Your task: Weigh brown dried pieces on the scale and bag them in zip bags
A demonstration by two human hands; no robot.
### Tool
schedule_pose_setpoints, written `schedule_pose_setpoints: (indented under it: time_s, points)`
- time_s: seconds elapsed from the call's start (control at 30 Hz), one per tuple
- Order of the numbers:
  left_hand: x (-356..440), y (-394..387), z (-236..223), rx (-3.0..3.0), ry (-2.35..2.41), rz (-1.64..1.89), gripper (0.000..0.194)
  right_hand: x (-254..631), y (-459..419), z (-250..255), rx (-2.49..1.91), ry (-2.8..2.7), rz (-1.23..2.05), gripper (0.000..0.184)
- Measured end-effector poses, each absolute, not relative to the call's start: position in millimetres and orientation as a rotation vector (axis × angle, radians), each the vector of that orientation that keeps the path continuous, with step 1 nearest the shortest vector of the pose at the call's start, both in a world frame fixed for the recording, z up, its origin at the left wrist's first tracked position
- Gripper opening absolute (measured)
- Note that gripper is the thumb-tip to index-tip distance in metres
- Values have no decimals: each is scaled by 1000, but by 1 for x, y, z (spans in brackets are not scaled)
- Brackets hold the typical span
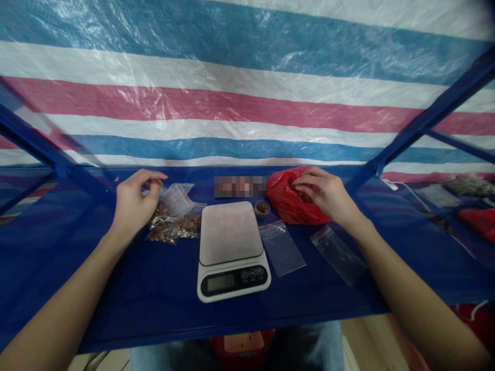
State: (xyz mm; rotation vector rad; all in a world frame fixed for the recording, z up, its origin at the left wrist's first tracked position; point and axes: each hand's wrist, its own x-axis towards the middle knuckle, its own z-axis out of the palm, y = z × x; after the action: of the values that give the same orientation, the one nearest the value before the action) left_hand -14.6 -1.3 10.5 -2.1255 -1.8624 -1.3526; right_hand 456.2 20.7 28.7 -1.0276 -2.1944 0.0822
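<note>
My left hand hangs with curled fingers at the top of a clear plastic bag holding shiny brown pieces, and nothing shows in its grip. My right hand reaches into the mouth of a red plastic bag, its fingers pressed on brown pieces there. Between the hands stands a white digital scale with nothing on its pan. A small cup of brown pieces sits behind it. Two flat, clear zip bags lie near my right hand.
Everything rests on a dark blue shelf in a blue metal frame. A striped tarp hangs behind it. A blurred label lies behind the scale. More bags sit on the far right, and my jeans show below the shelf.
</note>
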Motion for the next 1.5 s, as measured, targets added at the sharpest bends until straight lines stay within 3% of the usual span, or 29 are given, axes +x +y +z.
schedule_pose_setpoints:
  time_s: [0.5,0.77,1.5]
  points:
    - [-12,-2,14,-2162,-1841,-1342,27,381,11,42,-780,-2360,307,16]
    - [-14,-2,13,-2188,-1825,-1266,27,388,3,18,-813,-2390,373,17]
    - [-13,-4,13,-2182,-1824,-1237,26,393,-2,17,-826,-2522,272,26]
